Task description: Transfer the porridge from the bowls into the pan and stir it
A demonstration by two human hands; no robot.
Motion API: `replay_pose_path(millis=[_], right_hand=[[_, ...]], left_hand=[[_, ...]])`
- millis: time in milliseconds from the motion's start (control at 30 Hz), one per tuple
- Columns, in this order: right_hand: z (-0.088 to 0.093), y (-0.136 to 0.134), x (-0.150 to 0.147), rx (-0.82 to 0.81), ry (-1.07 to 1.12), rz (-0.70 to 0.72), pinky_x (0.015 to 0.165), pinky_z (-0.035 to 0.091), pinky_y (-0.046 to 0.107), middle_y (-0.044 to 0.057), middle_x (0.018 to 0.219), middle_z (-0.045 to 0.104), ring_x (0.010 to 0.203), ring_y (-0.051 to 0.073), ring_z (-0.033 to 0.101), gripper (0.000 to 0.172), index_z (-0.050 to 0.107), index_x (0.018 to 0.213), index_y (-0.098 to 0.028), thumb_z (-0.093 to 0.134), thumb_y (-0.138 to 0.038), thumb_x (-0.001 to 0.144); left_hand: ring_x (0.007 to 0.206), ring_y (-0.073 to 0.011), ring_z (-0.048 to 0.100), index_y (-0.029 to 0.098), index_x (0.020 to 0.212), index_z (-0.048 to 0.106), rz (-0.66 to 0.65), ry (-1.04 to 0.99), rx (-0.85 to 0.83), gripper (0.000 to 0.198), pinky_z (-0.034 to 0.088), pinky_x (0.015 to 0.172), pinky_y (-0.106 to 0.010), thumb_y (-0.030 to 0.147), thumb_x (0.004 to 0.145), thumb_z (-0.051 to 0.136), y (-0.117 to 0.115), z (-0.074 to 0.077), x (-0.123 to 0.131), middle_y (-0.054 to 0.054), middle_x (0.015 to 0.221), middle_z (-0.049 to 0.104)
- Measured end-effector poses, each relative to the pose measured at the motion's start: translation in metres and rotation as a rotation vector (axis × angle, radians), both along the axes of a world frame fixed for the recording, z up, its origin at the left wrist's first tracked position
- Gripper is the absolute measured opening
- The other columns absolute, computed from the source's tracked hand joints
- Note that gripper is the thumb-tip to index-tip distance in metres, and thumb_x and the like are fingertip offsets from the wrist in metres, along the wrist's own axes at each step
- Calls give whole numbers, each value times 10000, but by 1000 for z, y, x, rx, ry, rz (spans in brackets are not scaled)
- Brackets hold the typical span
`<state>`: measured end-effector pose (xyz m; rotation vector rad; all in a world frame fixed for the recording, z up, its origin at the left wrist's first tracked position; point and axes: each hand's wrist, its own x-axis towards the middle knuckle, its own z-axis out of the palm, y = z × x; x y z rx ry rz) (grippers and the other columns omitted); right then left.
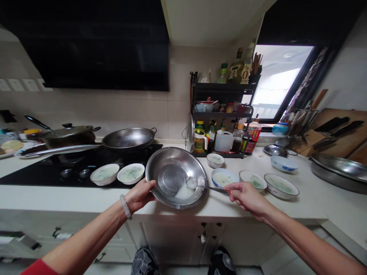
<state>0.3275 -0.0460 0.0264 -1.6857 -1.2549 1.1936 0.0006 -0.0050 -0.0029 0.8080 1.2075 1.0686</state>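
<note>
My left hand [144, 195] grips the left rim of a wide steel basin [169, 162], which tilts toward the right. A little whitish soup [183, 193] pools in its lower right part. My right hand [243, 195] is closed around the handle of a ladle [191, 183], whose bowl sits inside the basin at the pool and holds some pale liquid. Just behind my right hand stands a blue-rimmed bowl [225, 178] of pale soup with green bits. Farther right are two more filled bowls, a patterned one [252, 180] and a larger one [281, 186].
Two filled bowls [131, 173] stand by the front edge of the black cooktop [51, 168]. A wok [129, 138] and a lidded pot [67, 133] rest on it. Behind is a black condiment rack [223, 87]. Knives [334, 124] and steel pans [341, 173] are at right.
</note>
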Motion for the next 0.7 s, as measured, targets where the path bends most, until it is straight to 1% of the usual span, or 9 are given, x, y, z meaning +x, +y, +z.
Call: replay_pose_path(millis=[133, 433, 700], right_hand=[[-2, 0, 2, -11, 5, 6, 346, 152, 161, -62, 494, 502, 355, 28, 263, 317, 599, 948, -106, 467, -132, 661], [-1, -1, 4, -31, 16, -12, 349, 153, 162, -57, 491, 506, 354, 29, 283, 297, 627, 912, -123, 508, -143, 640], [4, -4, 8, -34, 82, -4, 350, 139, 155, -52, 499, 500, 366, 22, 257, 329, 618, 929, -100, 520, -152, 619]], left_hand=[[480, -108, 518, 177, 777, 475, -8, 9, 4, 216, 502, 502, -279, 79, 596, 539, 1, 0, 0, 39, 554, 547], [487, -108, 517, 172, 781, 483, -6, 6, -9, 221, 504, 517, -281, 75, 587, 526, 2, -2, 1, 31, 561, 566], [482, -108, 517, 173, 771, 478, -9, 19, -16, 203, 510, 516, -283, 79, 597, 527, 3, 1, 3, 35, 544, 557]])
